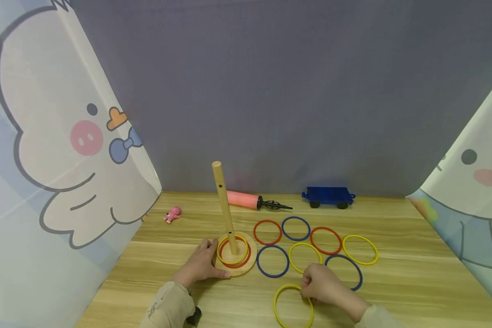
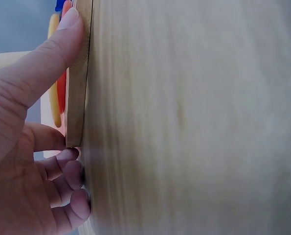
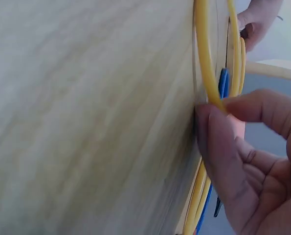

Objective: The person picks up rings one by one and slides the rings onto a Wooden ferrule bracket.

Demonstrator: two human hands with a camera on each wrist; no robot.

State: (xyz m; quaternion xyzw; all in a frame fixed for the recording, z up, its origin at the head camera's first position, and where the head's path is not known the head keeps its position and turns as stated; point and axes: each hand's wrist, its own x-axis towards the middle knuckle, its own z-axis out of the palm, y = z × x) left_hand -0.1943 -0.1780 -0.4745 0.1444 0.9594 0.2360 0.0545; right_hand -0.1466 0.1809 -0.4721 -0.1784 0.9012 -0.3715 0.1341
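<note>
A round wooden ring-toss stand [image 1: 224, 205] has an upright post, with a yellow ring [image 1: 247, 249] and a red ring [image 1: 249, 260] lying around its foot. My left hand [image 1: 205, 264] grips the left edge of the base; in the left wrist view the thumb and index finger bracket the base's rim [image 2: 77, 107]. Between thumb and index finger, my right hand [image 1: 321, 282] pinches another yellow ring [image 1: 275, 303] at the table's near side. The right wrist view shows that pinched yellow ring [image 3: 204, 49] tilted up off the tabletop.
Several loose rings lie right of the stand, including a blue ring [image 1: 258, 265], a red ring [image 1: 254, 228] and a yellow ring [image 1: 377, 253]. Farther back are a pink pump [image 1: 243, 199], a blue toy wagon [image 1: 329, 195] and a small pink figure [image 1: 173, 214].
</note>
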